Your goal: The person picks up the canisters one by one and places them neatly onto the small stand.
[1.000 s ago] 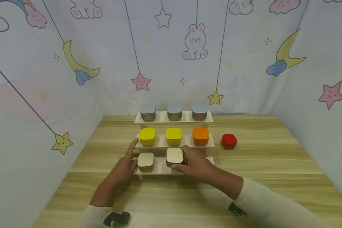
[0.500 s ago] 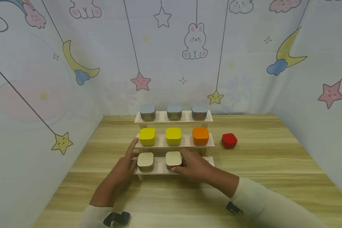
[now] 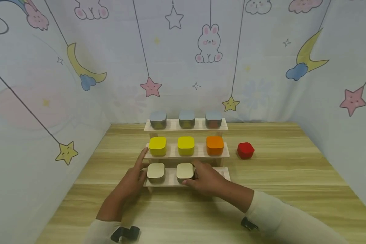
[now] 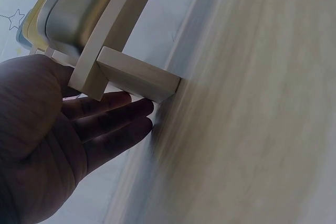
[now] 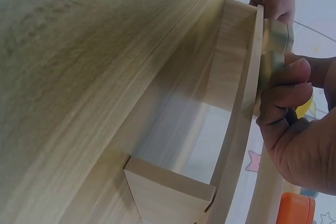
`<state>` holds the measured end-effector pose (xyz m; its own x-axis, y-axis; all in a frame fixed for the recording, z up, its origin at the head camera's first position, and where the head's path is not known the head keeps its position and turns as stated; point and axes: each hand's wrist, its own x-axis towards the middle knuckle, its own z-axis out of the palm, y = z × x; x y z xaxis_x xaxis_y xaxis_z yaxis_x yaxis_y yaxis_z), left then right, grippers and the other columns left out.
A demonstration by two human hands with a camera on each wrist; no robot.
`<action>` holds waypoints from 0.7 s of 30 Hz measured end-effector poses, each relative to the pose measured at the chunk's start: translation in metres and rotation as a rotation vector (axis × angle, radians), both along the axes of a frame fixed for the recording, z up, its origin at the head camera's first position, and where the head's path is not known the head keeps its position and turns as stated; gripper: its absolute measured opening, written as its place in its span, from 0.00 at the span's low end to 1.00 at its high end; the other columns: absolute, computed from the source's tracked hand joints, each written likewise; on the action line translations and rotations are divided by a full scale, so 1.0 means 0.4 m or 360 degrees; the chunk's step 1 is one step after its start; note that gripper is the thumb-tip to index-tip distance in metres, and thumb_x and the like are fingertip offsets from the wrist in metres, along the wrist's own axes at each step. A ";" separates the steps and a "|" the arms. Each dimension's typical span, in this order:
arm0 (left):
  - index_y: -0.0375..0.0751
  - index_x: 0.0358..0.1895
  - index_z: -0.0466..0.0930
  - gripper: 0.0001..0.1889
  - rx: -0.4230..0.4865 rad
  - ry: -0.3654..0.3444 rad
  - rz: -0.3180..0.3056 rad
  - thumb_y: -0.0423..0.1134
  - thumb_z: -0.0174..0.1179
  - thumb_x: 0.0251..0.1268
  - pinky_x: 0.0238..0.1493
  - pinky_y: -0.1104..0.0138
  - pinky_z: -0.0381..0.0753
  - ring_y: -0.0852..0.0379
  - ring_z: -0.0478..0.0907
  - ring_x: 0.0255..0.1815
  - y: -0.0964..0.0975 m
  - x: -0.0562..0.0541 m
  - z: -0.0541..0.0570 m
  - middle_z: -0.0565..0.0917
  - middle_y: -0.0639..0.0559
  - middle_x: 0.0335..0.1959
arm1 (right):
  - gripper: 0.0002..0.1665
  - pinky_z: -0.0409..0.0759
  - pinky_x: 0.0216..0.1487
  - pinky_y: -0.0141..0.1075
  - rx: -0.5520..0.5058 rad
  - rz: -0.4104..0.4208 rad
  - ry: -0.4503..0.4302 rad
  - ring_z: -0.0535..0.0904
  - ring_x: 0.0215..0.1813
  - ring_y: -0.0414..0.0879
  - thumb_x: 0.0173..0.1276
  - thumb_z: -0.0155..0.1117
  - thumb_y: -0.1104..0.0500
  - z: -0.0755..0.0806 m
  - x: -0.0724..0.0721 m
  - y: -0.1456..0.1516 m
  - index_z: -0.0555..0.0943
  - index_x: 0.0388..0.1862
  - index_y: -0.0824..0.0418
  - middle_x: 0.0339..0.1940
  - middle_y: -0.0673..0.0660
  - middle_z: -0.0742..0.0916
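My right hand point(image 3: 208, 178) grips a cream rounded-square box point(image 3: 184, 172) with thumb and fingers, at the middle of the lowest tier of a wooden three-tier rack point(image 3: 171, 178). In the right wrist view its fingers curl against the box's side, just over the plank. A matching cream box point(image 3: 156, 172) sits at the left of that tier. My left hand point(image 3: 135, 178) is at the rack's left end, index finger reaching up to the middle tier. In the left wrist view the left hand's fingers point(image 4: 113, 119) extend loosely beneath the tier's end, beside its wooden leg.
On the middle tier stand two yellow boxes point(image 3: 157, 146) and an orange box point(image 3: 215, 145). Three grey-blue topped boxes point(image 3: 186, 120) line the top tier. A red block point(image 3: 245, 150) lies on the wood-grain table point(image 3: 280, 169) right of the rack. A printed curtain point(image 3: 183, 67) hangs behind.
My right hand has lowered the cream box onto the lowest tier and shifted it slightly left. The left hand has stayed at the rack's left end.
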<state>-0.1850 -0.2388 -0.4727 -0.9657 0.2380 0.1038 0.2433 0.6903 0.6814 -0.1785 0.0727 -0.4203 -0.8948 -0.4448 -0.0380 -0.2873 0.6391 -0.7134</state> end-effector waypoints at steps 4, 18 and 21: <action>0.58 0.91 0.32 0.44 -0.0009 -0.0015 0.0000 0.27 0.47 0.87 0.73 0.33 0.77 0.28 0.82 0.70 0.000 0.001 0.001 0.79 0.26 0.73 | 0.34 0.84 0.50 0.42 0.0019 0.0003 -0.0007 0.82 0.46 0.43 0.71 0.81 0.51 0.000 0.001 -0.001 0.77 0.67 0.64 0.51 0.55 0.91; 0.58 0.91 0.31 0.45 -0.0014 -0.0016 0.0006 0.27 0.47 0.87 0.72 0.34 0.78 0.29 0.83 0.70 0.001 0.004 0.006 0.79 0.26 0.74 | 0.38 0.86 0.57 0.48 0.0094 -0.0009 -0.0026 0.84 0.51 0.45 0.68 0.83 0.50 0.004 -0.001 -0.002 0.76 0.69 0.63 0.56 0.57 0.91; 0.58 0.91 0.31 0.44 -0.0012 -0.0012 0.0004 0.27 0.47 0.87 0.72 0.34 0.78 0.29 0.83 0.69 0.001 0.004 0.006 0.79 0.26 0.73 | 0.41 0.86 0.56 0.48 0.0111 -0.0026 -0.0031 0.84 0.50 0.46 0.65 0.86 0.50 0.003 0.000 0.000 0.76 0.70 0.62 0.53 0.56 0.91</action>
<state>-0.1836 -0.2384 -0.4705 -0.9671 0.2361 0.0949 0.2364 0.6962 0.6778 -0.1785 0.0729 -0.4191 -0.9007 -0.4260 -0.0857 -0.2633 0.6919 -0.6723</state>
